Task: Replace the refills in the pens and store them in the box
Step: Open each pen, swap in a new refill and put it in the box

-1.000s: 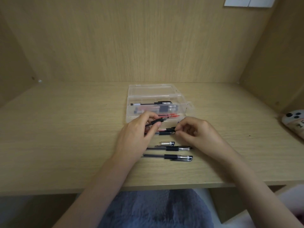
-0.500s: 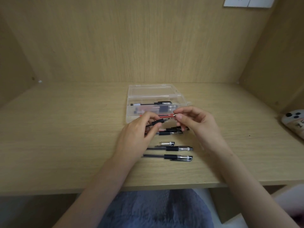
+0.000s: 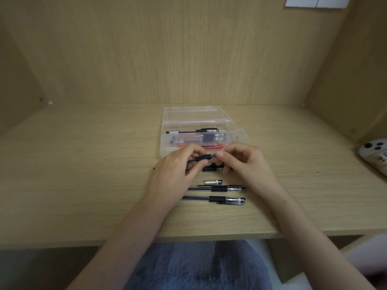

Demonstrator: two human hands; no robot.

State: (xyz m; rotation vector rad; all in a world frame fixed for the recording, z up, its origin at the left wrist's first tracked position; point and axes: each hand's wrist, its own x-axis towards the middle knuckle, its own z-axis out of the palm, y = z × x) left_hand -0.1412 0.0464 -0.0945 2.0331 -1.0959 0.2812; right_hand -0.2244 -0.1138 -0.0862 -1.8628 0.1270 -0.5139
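A clear plastic box [image 3: 167,141] stands open mid-desk with pens and red refills [image 3: 209,146] inside. Just in front of it my left hand [image 3: 176,172] grips a pen barrel with a black grip [image 3: 202,158], held above the desk. My right hand [image 3: 243,162] pinches the barrel's right end at the tip; the piece between its fingers is hidden. Under my hands lies another pen [image 3: 210,168]. Nearer me lie a loose clear cap [image 3: 213,182] and two capped black pens [image 3: 217,188], [image 3: 215,199].
The wooden desk [image 3: 83,174] sits in an alcove with wooden walls at the back and both sides. A phone in a patterned case [image 3: 374,153] lies at the right edge. My lap in blue fabric shows below the desk's front edge.
My right hand rose from the pen lying on the desk and came to the tip of the barrel held in my left hand. The left hand stayed almost still.
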